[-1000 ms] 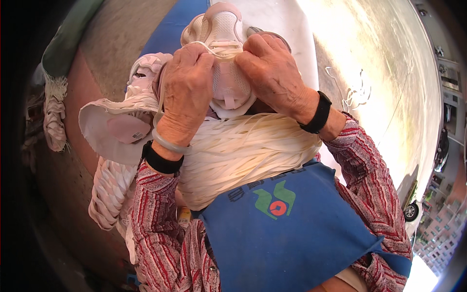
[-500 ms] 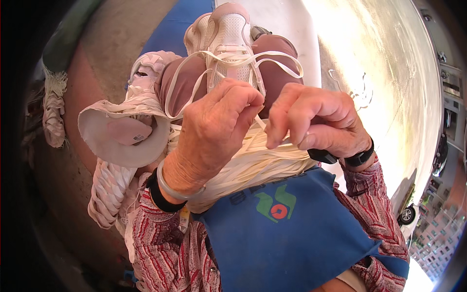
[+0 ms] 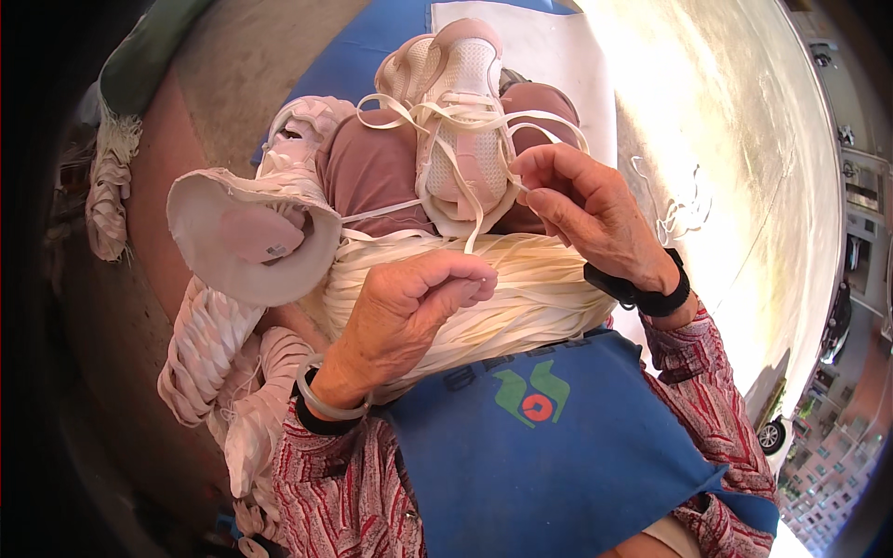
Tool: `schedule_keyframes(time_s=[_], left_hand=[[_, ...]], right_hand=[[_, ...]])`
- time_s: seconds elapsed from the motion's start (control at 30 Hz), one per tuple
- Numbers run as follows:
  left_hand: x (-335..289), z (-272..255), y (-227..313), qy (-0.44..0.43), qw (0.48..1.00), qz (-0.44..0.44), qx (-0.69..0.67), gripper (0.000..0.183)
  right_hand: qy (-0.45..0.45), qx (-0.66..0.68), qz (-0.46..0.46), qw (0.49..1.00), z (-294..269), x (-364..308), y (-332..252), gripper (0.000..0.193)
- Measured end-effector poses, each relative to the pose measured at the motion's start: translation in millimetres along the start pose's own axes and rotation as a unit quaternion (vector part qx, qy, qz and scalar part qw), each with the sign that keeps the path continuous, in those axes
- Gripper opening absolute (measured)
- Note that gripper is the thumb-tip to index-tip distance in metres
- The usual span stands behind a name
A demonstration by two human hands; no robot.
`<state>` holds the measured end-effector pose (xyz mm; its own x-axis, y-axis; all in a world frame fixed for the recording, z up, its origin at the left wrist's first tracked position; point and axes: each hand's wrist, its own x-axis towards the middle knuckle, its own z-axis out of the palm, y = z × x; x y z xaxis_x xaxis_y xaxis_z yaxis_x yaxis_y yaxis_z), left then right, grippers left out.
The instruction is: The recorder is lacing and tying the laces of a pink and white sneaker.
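A white and pink sneaker [image 3: 465, 121] rests between my knees, its toe toward me. Flat cream laces [image 3: 465, 191] thread its eyelets and loop loosely to both sides. My left hand [image 3: 391, 312] is closed in a pinch below the toe, where one lace runs down to its fingertips. Beside the toe on the right, my right hand [image 3: 595, 214] has thumb and forefinger pinched on a lace close to the sneaker. A thick bundle of cream laces [image 3: 549, 279] lies across my lap under both hands.
On the left stand an open pale shoe upper [image 3: 191, 237] and stacked pink-white shoe uppers [image 3: 209, 339]. Behind the sneaker are a second sneaker [image 3: 400, 70] and a white sheet [image 3: 567, 56]. Loose laces [image 3: 684, 219] lie on the floor at right. A blue apron [image 3: 558, 446] covers my front.
My hands have drawn apart: the left came down toward me, and the right rose slightly beside the sneaker. The sneaker's toe now shows, with a lace stretching down from it.
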<state>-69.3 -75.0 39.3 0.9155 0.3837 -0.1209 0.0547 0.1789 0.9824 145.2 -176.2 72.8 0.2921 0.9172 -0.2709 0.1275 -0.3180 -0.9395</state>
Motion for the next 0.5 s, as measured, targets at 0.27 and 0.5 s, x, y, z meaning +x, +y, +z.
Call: schedule_keyframes(time_s=[0.27, 0.5], left_hand=[[-52, -49, 49, -0.087, 0.989, -0.074, 0.092, 0.015], [-26, -34, 36, 0.094, 0.993, -0.068, 0.030, 0.016]], right_hand=[[0.020, -0.164, -0.125, 0.978, 1, 8, 14, 0.012], [0.045, -0.210, -0.180, 0.960, 12, 21, 18, 0.008]])
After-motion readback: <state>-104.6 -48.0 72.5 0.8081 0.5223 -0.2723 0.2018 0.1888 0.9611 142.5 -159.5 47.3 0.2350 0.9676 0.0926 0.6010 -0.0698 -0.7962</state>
